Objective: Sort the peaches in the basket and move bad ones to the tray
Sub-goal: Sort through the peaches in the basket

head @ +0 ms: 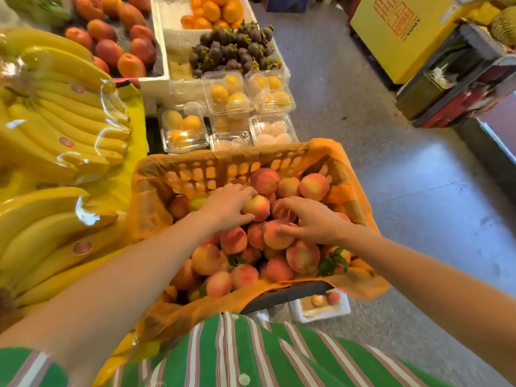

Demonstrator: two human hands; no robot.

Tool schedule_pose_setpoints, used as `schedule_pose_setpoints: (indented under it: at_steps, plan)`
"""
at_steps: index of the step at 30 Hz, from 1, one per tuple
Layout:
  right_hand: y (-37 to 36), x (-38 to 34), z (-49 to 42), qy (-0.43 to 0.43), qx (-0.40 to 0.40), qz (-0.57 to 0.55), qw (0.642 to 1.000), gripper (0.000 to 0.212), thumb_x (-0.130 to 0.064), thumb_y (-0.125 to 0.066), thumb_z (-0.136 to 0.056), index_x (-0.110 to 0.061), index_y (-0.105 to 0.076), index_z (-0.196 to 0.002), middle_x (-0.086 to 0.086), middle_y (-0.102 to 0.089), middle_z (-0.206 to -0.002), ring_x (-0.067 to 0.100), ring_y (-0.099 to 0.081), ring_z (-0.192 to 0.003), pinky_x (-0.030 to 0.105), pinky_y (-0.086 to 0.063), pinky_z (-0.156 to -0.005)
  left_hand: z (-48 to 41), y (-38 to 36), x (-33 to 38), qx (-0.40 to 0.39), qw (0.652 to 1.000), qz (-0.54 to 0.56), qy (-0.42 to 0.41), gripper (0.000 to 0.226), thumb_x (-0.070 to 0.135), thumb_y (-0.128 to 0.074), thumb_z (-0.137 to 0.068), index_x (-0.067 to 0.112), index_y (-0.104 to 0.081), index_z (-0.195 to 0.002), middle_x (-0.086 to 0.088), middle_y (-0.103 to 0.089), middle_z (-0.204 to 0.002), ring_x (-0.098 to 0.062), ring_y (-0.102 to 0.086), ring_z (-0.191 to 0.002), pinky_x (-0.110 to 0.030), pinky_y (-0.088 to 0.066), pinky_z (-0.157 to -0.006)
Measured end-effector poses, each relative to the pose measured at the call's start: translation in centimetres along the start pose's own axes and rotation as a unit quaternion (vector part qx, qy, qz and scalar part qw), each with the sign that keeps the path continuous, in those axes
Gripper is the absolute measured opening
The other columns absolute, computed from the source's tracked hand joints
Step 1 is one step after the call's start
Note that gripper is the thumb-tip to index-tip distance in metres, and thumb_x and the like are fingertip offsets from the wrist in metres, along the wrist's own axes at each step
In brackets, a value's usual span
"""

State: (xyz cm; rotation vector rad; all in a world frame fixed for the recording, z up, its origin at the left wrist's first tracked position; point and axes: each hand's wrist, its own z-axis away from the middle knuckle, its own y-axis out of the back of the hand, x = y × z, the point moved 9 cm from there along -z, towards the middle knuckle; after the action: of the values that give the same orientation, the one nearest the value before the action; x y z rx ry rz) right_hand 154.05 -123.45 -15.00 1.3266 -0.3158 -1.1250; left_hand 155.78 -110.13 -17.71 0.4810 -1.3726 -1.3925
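Well inside the basket [195, 171] rim, left hand [226, 208] grips a peach [258, 209]; right hand [314, 223]: hold unclear.

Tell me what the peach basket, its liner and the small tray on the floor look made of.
Basket: rigid plastic, by its moulded lattice wall.
Liner: thin crinkled orange sheet, paper or film, unclear.
Tray: white, thick-walled, matte, probably foam.

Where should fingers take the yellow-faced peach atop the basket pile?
Round its widest middle, from above and the left: the yellow-faced peach sits high, top exposed, while other peaches crowd its right and lower sides. The left hand spans it that way.
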Motion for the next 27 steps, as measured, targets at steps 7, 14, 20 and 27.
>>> schedule_pose_setpoints:
  at_steps: [7, 14, 20, 27]
  plan:
    - [-2.6, 0.0, 0.2, 0.007, -0.043, 0.071, 0.997, 0.070, -0.061, -0.070, -0.073, -0.022, -0.045, -0.126, 0.000, -0.055, -0.122, 0.019, -0.055, -0.106, 0.027, -0.036, -0.072, -1.5, 0.0, 0.7, 0.053, 0.995, -0.065, 0.055, 0.069, 0.061, -0.071, -0.072, 0.018, -0.047, -0.121, -0.005, -0.058, -0.114, -0.026, -0.050, -0.110, -0.036, -0.043, -0.081]
    - [-2.0, 1.1, 0.2, -0.033, -0.034, -0.133, 0.990, 0.060, -0.056, -0.070, -0.076, -0.024, -0.049, -0.123, -0.002, -0.059, -0.118, 0.016, -0.060, -0.102, 0.033, -0.051, -0.082, -1.3, 0.6, 0.2, 0.079, 0.995, -0.033, 0.042, 0.061, 0.059, -0.069, -0.075, 0.017, -0.052, -0.115, -0.004, -0.061, -0.110, -0.026, -0.054, -0.105, -0.037, -0.043, -0.081]
    - [-1.6, 0.6, 0.0, -0.064, -0.048, -0.210, 0.974, 0.051, -0.047, -0.071, -0.081, -0.022, -0.050, -0.120, 0.000, -0.058, -0.117, 0.015, -0.059, -0.103, 0.034, -0.052, -0.088, 1.8, 2.5, -3.6, 0.051, 0.968, 0.229, 0.084, 0.048, 0.051, -0.074, -0.076, 0.026, -0.056, -0.113, 0.003, -0.060, -0.106, -0.018, -0.057, -0.092, -0.033, -0.046, -0.075]
    - [-6.0, -6.2, -0.7, 0.050, -0.176, -0.121, 0.976, 0.056, -0.044, -0.074, -0.076, -0.021, -0.050, -0.122, -0.004, -0.053, -0.110, 0.012, -0.051, -0.094, 0.021, -0.039, -0.075, 6.8, 3.9, -5.7, 0.053, 0.955, 0.280, 0.088, 0.056, 0.067, -0.066, -0.053, 0.037, -0.057, -0.100, 0.004, -0.061, -0.102, -0.016, -0.058, -0.095, -0.031, -0.049, -0.080]
